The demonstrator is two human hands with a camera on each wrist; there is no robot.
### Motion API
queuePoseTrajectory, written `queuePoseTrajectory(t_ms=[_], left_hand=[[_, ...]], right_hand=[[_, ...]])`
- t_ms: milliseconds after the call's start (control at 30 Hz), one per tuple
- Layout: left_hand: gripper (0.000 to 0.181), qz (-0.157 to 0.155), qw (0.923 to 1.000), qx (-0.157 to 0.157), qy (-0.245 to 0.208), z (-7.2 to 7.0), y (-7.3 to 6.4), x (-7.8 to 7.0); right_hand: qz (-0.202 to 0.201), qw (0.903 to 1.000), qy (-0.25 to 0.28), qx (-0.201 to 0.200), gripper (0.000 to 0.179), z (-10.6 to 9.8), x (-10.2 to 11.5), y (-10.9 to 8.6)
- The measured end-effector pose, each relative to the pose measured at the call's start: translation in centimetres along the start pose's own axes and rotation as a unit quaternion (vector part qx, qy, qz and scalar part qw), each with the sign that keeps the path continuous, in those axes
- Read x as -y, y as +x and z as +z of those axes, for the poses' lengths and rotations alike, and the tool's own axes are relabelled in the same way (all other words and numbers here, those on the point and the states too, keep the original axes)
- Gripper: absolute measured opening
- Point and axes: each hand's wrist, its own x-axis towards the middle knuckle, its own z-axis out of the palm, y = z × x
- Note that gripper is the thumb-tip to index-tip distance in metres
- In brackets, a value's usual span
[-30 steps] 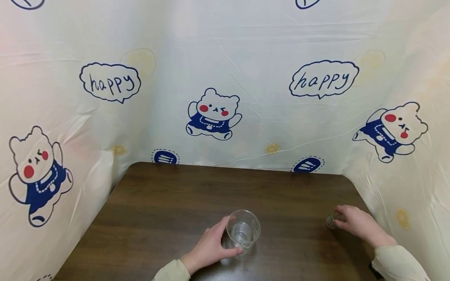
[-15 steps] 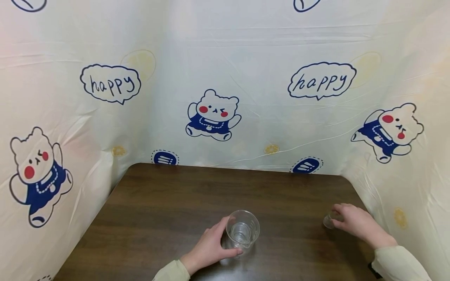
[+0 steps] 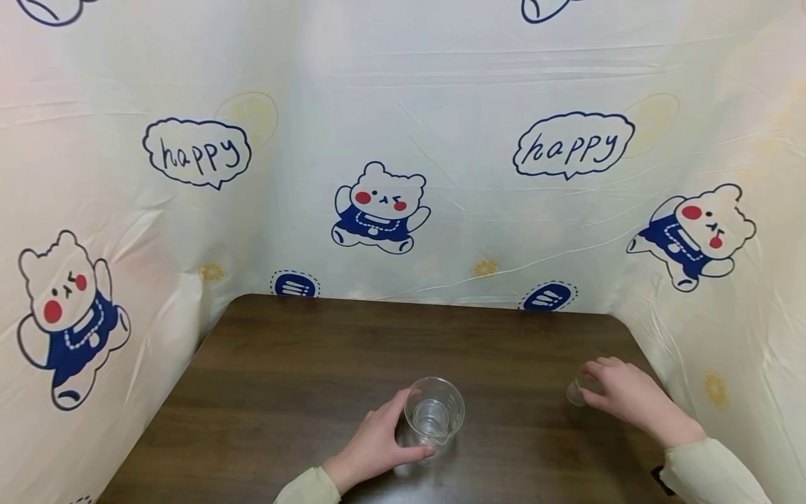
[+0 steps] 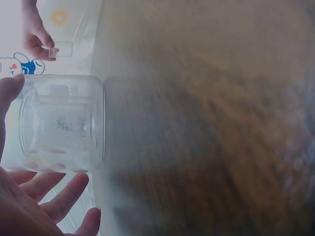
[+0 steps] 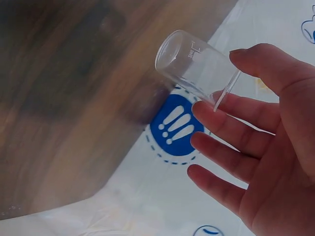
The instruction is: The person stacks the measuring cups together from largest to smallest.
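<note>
A large clear glass beaker (image 3: 457,409) stands upright on the brown table, with a smaller glass vessel (image 4: 59,123) nested inside it. My left hand (image 3: 371,442) holds the large beaker from its left side, thumb at the near side and fingers round the far side. Over the table's right part, my right hand (image 3: 623,393) pinches a small clear glass beaker (image 5: 197,64) near its rim, between thumb and fingers. The base of that small beaker points away from the palm. From the left wrist view, it appears raised off the table.
The dark brown wooden table (image 3: 302,364) has rounded far corners. A pale cloth (image 3: 466,231) printed with bears and "happy" bubbles hangs behind it and along both sides.
My right hand has moved a little to the left and away from me with the small beaker. The left hand and large beaker stay in place.
</note>
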Motion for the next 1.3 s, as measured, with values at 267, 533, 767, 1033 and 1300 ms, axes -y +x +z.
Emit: queuePoseTrajectory(t_ms=[267,533,767,1033,1300], left_hand=[[0.091,0.005,1.0,-0.001,0.001,0.1,0.0,0.1],[0.091,0.004,1.0,0.0,0.001,0.1,-0.1,0.0],[0.092,0.005,1.0,-0.001,0.003,0.1,-0.1,0.1],[0.092,0.004,1.0,0.0,-0.002,0.2,0.0,0.2],[0.092,0.006,1.0,-0.002,-0.001,0.3,0.0,0.4]], right_hand=[[-0.026,0.9994,-0.014,-0.019,0.027,-0.9,1.3,0.3],[-0.039,0.9984,-0.028,-0.031,0.026,-1.9,2.6,0.2],[-0.056,0.9967,-0.033,-0.049,0.025,-2.5,3.4,0.3],[-0.079,0.9936,-0.042,-0.068,0.023,-2.8,4.0,0.4],[-0.094,0.9918,-0.044,-0.075,0.022,-3.1,4.7,0.6]])
